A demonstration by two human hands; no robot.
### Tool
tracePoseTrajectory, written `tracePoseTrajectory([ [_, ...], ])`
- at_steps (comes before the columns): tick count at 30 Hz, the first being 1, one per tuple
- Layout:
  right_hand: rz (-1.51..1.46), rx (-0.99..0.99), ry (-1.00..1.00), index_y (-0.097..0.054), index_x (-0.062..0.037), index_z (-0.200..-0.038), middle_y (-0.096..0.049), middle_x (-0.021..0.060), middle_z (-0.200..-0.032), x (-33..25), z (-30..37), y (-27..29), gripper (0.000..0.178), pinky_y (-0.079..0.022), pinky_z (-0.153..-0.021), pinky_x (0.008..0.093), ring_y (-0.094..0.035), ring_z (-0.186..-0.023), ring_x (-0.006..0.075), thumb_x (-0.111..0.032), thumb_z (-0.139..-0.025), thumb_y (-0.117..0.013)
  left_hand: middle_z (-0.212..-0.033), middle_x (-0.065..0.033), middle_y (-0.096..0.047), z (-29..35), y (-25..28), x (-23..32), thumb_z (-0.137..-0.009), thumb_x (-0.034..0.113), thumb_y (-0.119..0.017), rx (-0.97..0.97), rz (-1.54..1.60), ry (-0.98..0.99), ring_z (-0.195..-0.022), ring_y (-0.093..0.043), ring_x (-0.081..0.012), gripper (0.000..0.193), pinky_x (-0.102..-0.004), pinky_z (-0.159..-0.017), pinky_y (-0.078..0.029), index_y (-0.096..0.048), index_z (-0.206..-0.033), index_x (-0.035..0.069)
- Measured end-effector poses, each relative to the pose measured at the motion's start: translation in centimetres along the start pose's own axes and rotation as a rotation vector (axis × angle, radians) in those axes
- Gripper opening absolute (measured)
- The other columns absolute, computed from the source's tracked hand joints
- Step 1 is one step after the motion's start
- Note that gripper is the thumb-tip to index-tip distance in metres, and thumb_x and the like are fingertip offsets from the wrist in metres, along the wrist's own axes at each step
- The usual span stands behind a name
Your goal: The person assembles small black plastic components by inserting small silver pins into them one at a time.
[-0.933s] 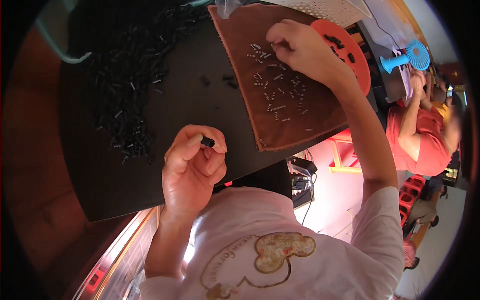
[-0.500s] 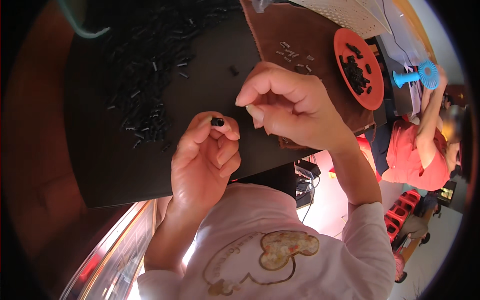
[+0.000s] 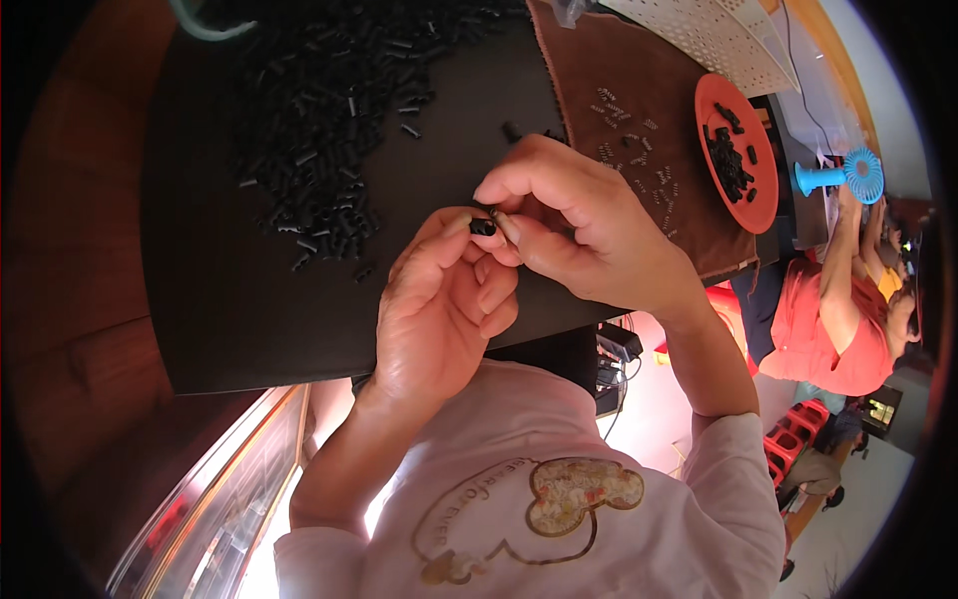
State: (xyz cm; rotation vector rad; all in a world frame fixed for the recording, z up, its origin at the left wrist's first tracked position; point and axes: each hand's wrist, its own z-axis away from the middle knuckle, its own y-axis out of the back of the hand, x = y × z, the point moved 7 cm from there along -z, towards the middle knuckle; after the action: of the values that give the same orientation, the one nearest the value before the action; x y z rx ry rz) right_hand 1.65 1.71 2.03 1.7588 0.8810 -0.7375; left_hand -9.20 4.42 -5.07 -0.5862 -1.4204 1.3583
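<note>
A small black tube-shaped part (image 3: pixel 483 228) is pinched between the thumb and fingertip of my left hand (image 3: pixel 439 304), its end facing right. Beside it, the closed thumb and forefinger of my right hand (image 3: pixel 599 225) meet at that end. Whatever tiny piece the right fingertips hold is too small to make out. Both hands are above the near part of the dark table (image 3: pixel 269 334). A large pile of similar black parts (image 3: pixel 319 150) spreads over the table to the far left.
Small metal springs (image 3: pixel 607 103) lie scattered on a brown cloth (image 3: pixel 584 60) at right. On that side sits a red plate (image 3: pixel 763 200) of black parts, near a perforated white basket (image 3: pixel 689 35). A blue fan (image 3: pixel 848 178) and other people (image 3: pixel 828 319) are farther right.
My hands have come together: the right fingertips, apart from the black part before, are now at its end. The whole view has shifted slightly.
</note>
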Motion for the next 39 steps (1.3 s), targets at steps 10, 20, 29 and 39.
tracePoseTrajectory([
  [10, 0.045, -0.119, -0.140, -0.059, -0.0042, -0.094, -0.056, 0.0080, -0.078, 0.4, 0.3, 0.9, 0.017, -0.045, -0.056, 0.0321, -0.057, -0.065, 0.0203, 0.003, -0.079, -0.063, -0.092, -0.0049, -0.060, -0.5, -0.1, -0.3, -0.101, 0.025, -0.044, -0.003, 0.008, -0.023, -0.063, -0.040, -0.0105, 0.022, -0.0240, -0.050, -0.029, -0.055, -0.099, 0.006],
  [20, 0.050, -0.065, -0.009, -0.064, 0.0001, -0.091, -0.058, 0.0055, -0.082, -1.4, 0.6, 1.7, 0.018, -0.039, -0.053, 0.0213, -0.052, -0.064, 0.0081, 0.012, -0.078, -0.061, -0.091, -0.0060, -0.058, -0.4, 0.0, -0.3, -0.102, 0.025, -0.042, -0.019, -0.003, -0.032, -0.064, -0.041, -0.0110, 0.023, -0.0244, -0.049, -0.030, -0.054, -0.099, 0.005],
  [29, 0.146, 0.171, 0.287, -0.064, -0.0029, -0.088, -0.059, 0.0067, -0.077, -1.6, 0.4, 0.9, 0.016, -0.046, -0.048, 0.0288, -0.059, -0.058, 0.0188, -0.005, -0.078, -0.076, -0.087, -0.0027, -0.055, -0.5, -0.2, -0.5, -0.104, 0.023, -0.041, -0.015, 0.049, -0.053, -0.066, -0.043, -0.0108, 0.022, -0.0252, -0.050, -0.030, -0.054, -0.107, 0.005],
  [39, 0.358, 0.054, 0.220, -0.060, -0.0062, -0.077, -0.052, 0.0045, -0.071, -3.1, 0.9, 1.1, 0.022, -0.043, -0.042, 0.0314, -0.054, -0.050, 0.0205, -0.017, -0.076, -0.079, -0.073, -0.0032, -0.052, 0.0, -0.5, -0.5, -0.104, 0.021, -0.045, 0.036, -0.087, -0.050, -0.064, -0.048, -0.0102, 0.024, -0.0260, -0.055, -0.039, -0.056, -0.111, 0.001],
])
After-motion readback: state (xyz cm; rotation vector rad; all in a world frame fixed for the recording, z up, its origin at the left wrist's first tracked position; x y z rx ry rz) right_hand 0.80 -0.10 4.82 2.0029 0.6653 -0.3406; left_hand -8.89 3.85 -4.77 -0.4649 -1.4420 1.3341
